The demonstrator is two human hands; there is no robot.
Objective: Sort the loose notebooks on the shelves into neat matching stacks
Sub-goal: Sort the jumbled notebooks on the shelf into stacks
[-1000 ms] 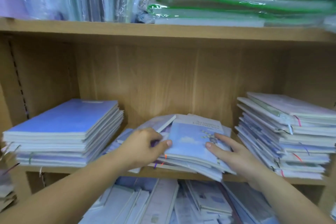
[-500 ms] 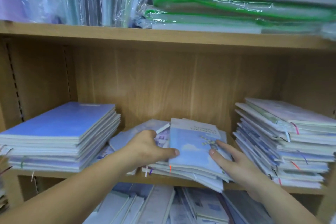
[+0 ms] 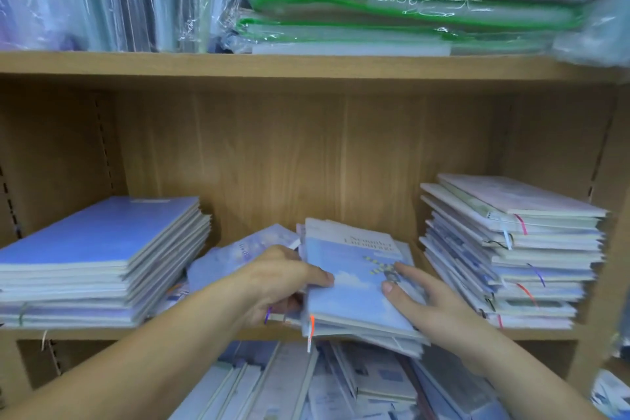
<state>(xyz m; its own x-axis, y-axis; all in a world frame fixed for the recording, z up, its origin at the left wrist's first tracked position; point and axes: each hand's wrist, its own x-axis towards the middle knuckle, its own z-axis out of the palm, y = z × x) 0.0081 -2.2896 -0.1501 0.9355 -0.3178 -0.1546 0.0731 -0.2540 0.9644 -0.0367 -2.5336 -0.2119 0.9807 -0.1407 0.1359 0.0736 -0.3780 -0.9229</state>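
Left hand [image 3: 279,280] is gripping the sky-blue notebook pile [image 3: 354,297] overhanging the shelf edge [image 3: 191,334]; right hand [image 3: 426,303] is pressing flat, fingers [image 3: 407,272] spread. Lower notebooks risk sliding off.

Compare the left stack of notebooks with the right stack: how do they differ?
The left stack is fairly even; the right stack is skewed. The left stack's top cover is blue; the right stack's is pale pink. Both lie flat on the same shelf.
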